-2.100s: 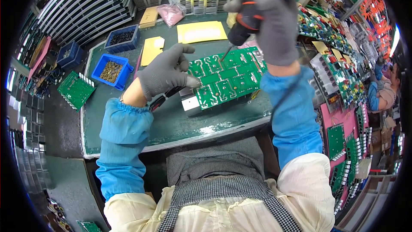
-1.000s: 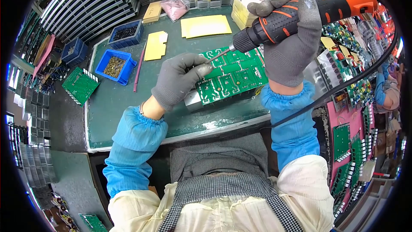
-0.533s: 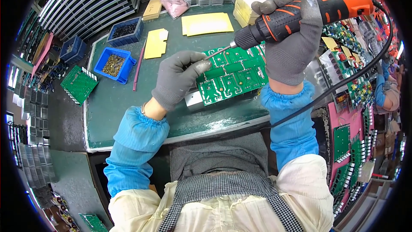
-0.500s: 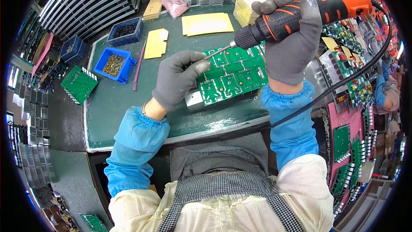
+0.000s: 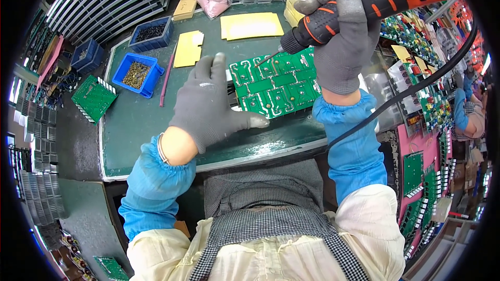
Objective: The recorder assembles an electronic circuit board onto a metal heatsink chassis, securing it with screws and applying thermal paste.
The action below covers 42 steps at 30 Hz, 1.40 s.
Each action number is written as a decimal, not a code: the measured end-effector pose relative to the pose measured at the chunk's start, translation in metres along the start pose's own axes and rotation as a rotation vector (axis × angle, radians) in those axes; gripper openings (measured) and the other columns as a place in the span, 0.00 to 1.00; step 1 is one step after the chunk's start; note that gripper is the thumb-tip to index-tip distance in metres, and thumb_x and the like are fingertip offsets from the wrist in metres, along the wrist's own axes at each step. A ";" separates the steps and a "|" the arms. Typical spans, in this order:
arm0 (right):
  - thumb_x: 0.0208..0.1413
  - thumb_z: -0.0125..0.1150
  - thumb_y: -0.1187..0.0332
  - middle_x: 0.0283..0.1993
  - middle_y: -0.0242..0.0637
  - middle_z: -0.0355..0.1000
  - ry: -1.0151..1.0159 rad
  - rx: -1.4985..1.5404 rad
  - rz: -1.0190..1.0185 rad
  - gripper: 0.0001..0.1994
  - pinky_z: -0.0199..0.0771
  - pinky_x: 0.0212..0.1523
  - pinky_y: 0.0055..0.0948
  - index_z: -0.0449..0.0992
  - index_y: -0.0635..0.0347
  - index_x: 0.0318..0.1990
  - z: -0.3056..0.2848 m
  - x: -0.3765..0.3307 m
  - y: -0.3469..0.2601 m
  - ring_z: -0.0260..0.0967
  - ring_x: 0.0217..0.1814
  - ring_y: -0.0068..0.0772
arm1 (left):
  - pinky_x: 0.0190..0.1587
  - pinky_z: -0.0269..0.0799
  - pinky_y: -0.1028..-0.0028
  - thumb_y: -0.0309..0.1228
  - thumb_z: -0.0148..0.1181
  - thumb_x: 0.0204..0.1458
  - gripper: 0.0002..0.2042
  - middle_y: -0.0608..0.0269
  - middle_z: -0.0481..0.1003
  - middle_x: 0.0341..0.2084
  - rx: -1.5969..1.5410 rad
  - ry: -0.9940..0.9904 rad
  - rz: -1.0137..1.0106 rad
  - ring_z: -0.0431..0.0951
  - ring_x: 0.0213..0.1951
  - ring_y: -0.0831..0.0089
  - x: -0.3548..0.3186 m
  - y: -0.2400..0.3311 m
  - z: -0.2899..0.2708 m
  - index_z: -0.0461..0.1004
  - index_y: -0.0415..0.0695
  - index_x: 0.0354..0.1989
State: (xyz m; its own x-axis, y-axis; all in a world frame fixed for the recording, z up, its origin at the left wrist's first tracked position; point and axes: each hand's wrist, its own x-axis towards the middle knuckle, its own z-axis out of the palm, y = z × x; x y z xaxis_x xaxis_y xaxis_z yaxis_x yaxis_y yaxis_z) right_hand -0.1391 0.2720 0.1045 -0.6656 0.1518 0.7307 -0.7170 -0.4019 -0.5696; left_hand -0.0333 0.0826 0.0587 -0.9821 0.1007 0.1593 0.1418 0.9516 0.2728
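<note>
Right hand [image 5: 344, 47], grey glove, grips an orange-black driver [image 5: 364, 5], bit tip on the green board [image 5: 276, 83] near its top-left corner. Left hand [image 5: 211, 106], fingers spread, rests at the board's left edge, thumb along its lower edge. Board lies flat on the green desk [image 5: 140, 125]. Blue bin [image 5: 136, 75] of small parts sits to the left, yellow sheets [image 5: 250, 25] behind.

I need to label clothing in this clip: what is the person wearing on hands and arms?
Both the left hand and right hand wear grey knit gloves. Bright blue oversleeves with gathered cuffs cover the forearms, over cream sleeves higher up.
</note>
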 end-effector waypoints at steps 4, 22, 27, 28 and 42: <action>0.62 0.56 0.63 0.31 0.45 0.76 -0.082 -0.041 0.037 0.14 0.82 0.38 0.36 0.73 0.68 0.40 -0.006 0.002 0.004 0.78 0.33 0.39 | 0.64 0.62 0.60 0.72 0.68 0.26 0.68 0.32 0.59 0.62 0.058 -0.228 -0.051 0.63 0.63 0.43 0.002 -0.004 0.003 0.51 0.24 0.66; 0.60 0.59 0.64 0.30 0.42 0.76 -0.007 -0.052 -0.004 0.12 0.82 0.36 0.33 0.74 0.66 0.37 0.000 -0.006 0.009 0.78 0.32 0.37 | 0.53 0.72 0.59 0.67 0.72 0.25 0.55 0.39 0.70 0.49 -0.054 -0.145 0.040 0.74 0.52 0.46 0.007 -0.024 0.013 0.65 0.32 0.55; 0.60 0.59 0.65 0.29 0.42 0.75 -0.067 0.070 0.092 0.11 0.81 0.32 0.32 0.73 0.66 0.38 0.009 -0.004 0.008 0.78 0.31 0.37 | 0.53 0.72 0.59 0.68 0.72 0.25 0.56 0.40 0.69 0.49 -0.053 -0.146 0.025 0.74 0.51 0.45 0.005 -0.025 0.012 0.64 0.32 0.55; 0.60 0.59 0.65 0.29 0.42 0.75 -0.069 0.069 0.089 0.11 0.81 0.32 0.32 0.73 0.66 0.38 0.010 -0.004 0.007 0.78 0.31 0.37 | 0.53 0.72 0.59 0.68 0.72 0.25 0.56 0.40 0.69 0.49 -0.054 -0.144 0.026 0.74 0.51 0.45 0.005 -0.025 0.011 0.64 0.32 0.55; 0.59 0.58 0.66 0.28 0.42 0.75 -0.098 -0.027 0.030 0.11 0.81 0.33 0.35 0.71 0.66 0.40 0.015 -0.008 0.006 0.77 0.30 0.37 | 0.55 0.71 0.59 0.66 0.74 0.24 0.60 0.39 0.67 0.53 -0.066 -0.195 -0.005 0.73 0.54 0.46 0.005 -0.022 0.008 0.59 0.32 0.61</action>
State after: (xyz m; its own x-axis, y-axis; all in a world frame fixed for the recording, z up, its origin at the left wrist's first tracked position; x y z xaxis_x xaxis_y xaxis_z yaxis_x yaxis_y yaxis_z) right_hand -0.1347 0.2548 0.1008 -0.6643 0.0503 0.7458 -0.7031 -0.3806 -0.6006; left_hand -0.0420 0.0641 0.0457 -0.9873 0.1566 -0.0273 0.1385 0.9318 0.3354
